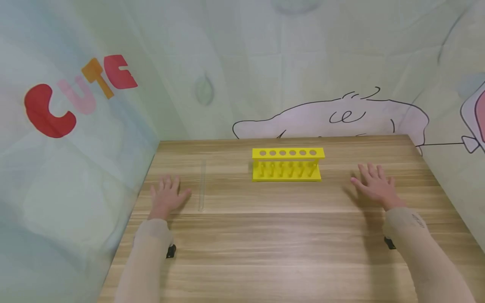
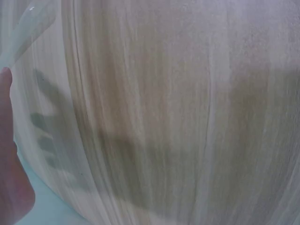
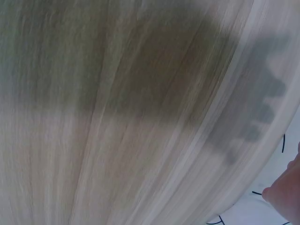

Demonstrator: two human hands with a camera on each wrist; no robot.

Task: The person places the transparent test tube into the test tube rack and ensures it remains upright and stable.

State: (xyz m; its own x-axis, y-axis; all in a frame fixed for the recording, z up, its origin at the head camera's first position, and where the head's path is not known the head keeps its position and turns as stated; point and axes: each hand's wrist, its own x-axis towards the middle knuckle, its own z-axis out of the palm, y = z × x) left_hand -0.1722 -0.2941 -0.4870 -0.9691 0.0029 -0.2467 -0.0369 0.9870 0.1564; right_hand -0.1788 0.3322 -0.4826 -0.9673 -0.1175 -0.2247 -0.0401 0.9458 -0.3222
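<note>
My left hand (image 1: 168, 197) is spread over the left side of the wooden table, palm down and holding nothing. Just to its right lies a clear glass test tube (image 1: 202, 185), lengthwise away from me; its end (image 2: 33, 18) also shows beyond the thumb in the left wrist view. A yellow test tube rack (image 1: 288, 176) stands at the back middle, with a row of round holes on top and pegs below. On the right side my right hand (image 1: 375, 185) is spread too, fingers apart and nothing in it. The right wrist view shows its shadow on the wood.
The wooden table (image 1: 280, 252) meets a printed cloth (image 1: 182, 63) at its back and left edges. Colourful letters and a line drawing decorate that cloth. A small black piece (image 1: 171, 251) sits under the left sleeve, another (image 1: 390, 243) under the right one.
</note>
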